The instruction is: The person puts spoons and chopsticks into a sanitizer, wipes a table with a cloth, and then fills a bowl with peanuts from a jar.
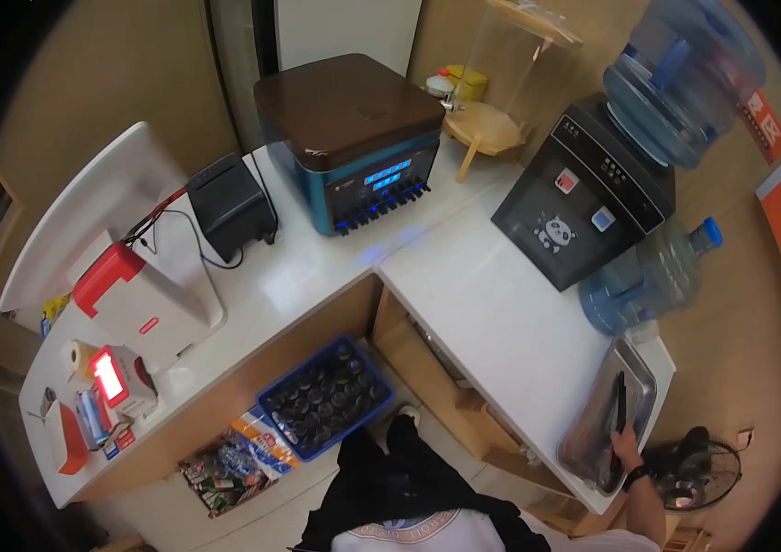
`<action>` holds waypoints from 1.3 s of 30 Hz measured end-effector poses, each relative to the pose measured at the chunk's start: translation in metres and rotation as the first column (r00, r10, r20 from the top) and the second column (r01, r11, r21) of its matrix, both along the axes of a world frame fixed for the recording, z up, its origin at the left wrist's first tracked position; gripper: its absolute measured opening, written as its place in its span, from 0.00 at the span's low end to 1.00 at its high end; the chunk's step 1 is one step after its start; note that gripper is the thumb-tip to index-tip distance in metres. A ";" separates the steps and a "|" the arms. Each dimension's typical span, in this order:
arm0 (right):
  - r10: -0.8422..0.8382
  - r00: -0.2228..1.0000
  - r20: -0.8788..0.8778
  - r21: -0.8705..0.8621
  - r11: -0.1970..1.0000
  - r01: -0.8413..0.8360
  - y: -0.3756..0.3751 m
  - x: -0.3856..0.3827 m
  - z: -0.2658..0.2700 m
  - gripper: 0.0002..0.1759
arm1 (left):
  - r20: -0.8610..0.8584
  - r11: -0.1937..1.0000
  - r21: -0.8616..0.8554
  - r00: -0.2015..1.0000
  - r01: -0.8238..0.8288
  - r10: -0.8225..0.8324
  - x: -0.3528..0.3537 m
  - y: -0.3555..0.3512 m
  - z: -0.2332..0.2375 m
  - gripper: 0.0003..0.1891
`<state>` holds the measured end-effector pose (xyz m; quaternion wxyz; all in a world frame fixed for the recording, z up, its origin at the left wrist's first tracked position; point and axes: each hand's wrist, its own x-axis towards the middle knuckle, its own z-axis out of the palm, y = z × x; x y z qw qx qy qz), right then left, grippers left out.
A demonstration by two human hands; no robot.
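Note:
At the right end of the counter, my right hand (627,448) reaches over a shallow metal tray (650,375). Its fingers are closed on the lower end of a long, narrow black object (620,405), and a dark band circles the wrist. The object lies lengthwise over the tray; I cannot tell what kind of thing it is. My left hand is out of view.
Behind the tray stand a large water bottle (662,276) and a black water dispenser (584,198). A brown-topped machine (353,110) fills the counter's corner, with a receipt printer (229,204) to its left. Below sits a blue crate (326,396) of dark bottles. A fan (699,469) stands right.

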<state>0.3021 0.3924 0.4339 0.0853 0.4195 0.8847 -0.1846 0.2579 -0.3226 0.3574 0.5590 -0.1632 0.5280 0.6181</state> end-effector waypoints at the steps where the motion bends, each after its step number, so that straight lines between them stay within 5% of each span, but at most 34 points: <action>1: 0.222 0.974 0.035 0.134 0.965 -0.225 0.025 0.012 -0.009 0.26 | -0.006 0.995 0.006 0.995 0.100 -0.100 0.004 -0.015 0.015 0.13; 4: 0.034 0.985 0.169 -0.113 0.993 -0.015 0.006 -0.006 0.058 0.16 | -0.061 0.934 0.005 0.933 0.356 -0.355 -0.002 -0.063 0.063 0.14; 7: 0.445 0.797 0.408 -0.014 0.876 -0.482 0.032 0.000 0.093 0.20 | -0.196 0.880 -0.047 0.860 0.472 -0.472 -0.049 -0.097 0.115 0.14; 8: 0.430 0.770 0.471 0.053 0.858 -0.511 0.050 0.010 0.097 0.17 | -0.293 0.883 -0.098 0.835 0.459 -0.466 -0.071 -0.107 0.138 0.14; 12: 0.357 0.664 0.657 0.241 0.735 -0.634 0.006 -0.014 0.162 0.06 | -0.657 0.939 -0.280 0.673 0.199 -0.339 -0.185 -0.102 0.237 0.21; 13: 0.308 0.575 0.758 0.368 0.526 -0.767 0.012 -0.016 0.145 0.04 | -0.819 0.958 -0.268 0.498 0.104 -0.283 -0.206 -0.073 0.271 0.23; 14: 0.243 0.497 0.833 0.303 0.551 -0.778 0.019 -0.015 0.133 0.06 | -0.943 0.982 -0.180 0.273 0.061 -0.190 -0.226 -0.055 0.291 0.26; 15: 0.129 0.288 0.949 0.148 0.626 -0.766 0.020 -0.028 0.121 0.09 | -0.942 0.973 -0.227 0.241 0.050 -0.233 -0.249 -0.044 0.320 0.27; 17: 0.297 0.226 0.928 0.032 0.541 -0.841 -0.034 -0.048 0.145 0.13 | -0.984 0.983 -0.165 0.054 0.085 -0.170 -0.302 -0.031 0.340 0.30; 19: 0.309 0.202 0.929 -0.008 0.564 -0.826 -0.039 -0.047 0.131 0.08 | -0.995 0.996 0.092 0.038 0.011 0.092 -0.337 -0.004 0.348 0.27; 20: 0.278 0.321 0.905 0.155 0.488 -0.859 -0.042 -0.037 0.119 0.07 | -0.994 0.994 0.104 0.026 0.033 0.104 -0.344 0.018 0.355 0.27; 22: 0.234 0.318 0.919 0.142 0.556 -0.819 -0.066 -0.039 0.137 0.10 | -0.999 0.994 0.020 -0.034 -0.111 0.017 -0.356 0.057 0.371 0.24; 25: 0.079 0.374 0.924 0.207 0.719 -0.664 -0.027 -0.022 0.099 0.10 | -0.994 0.995 -0.093 -0.045 -0.031 -0.095 -0.378 0.092 0.383 0.23; 26: -0.002 0.452 0.892 0.381 0.540 -0.751 -0.017 -0.007 0.080 0.08 | -0.996 0.997 -0.079 -0.050 0.006 -0.079 -0.394 0.093 0.381 0.23; 29: 0.221 0.629 0.745 0.332 0.695 -0.638 -0.019 -0.006 0.095 0.08 | -0.969 0.991 -0.133 -0.210 -0.008 -0.131 -0.430 0.093 0.386 0.22; 31: 0.283 0.682 0.674 0.266 0.768 -0.582 -0.034 -0.016 0.101 0.09 | -0.730 0.925 -0.362 -0.584 -0.112 -0.356 -0.424 0.126 0.397 0.11; 32: 0.291 0.693 0.660 0.245 0.788 -0.565 -0.041 -0.022 0.102 0.09 | -0.675 0.918 -0.373 -0.640 -0.133 -0.367 -0.428 0.136 0.396 0.11; 39: 0.300 0.729 0.615 0.165 0.855 -0.491 -0.043 -0.022 0.126 0.12 | -0.719 0.860 -0.491 -0.494 -0.135 -0.488 -0.505 0.113 0.302 0.16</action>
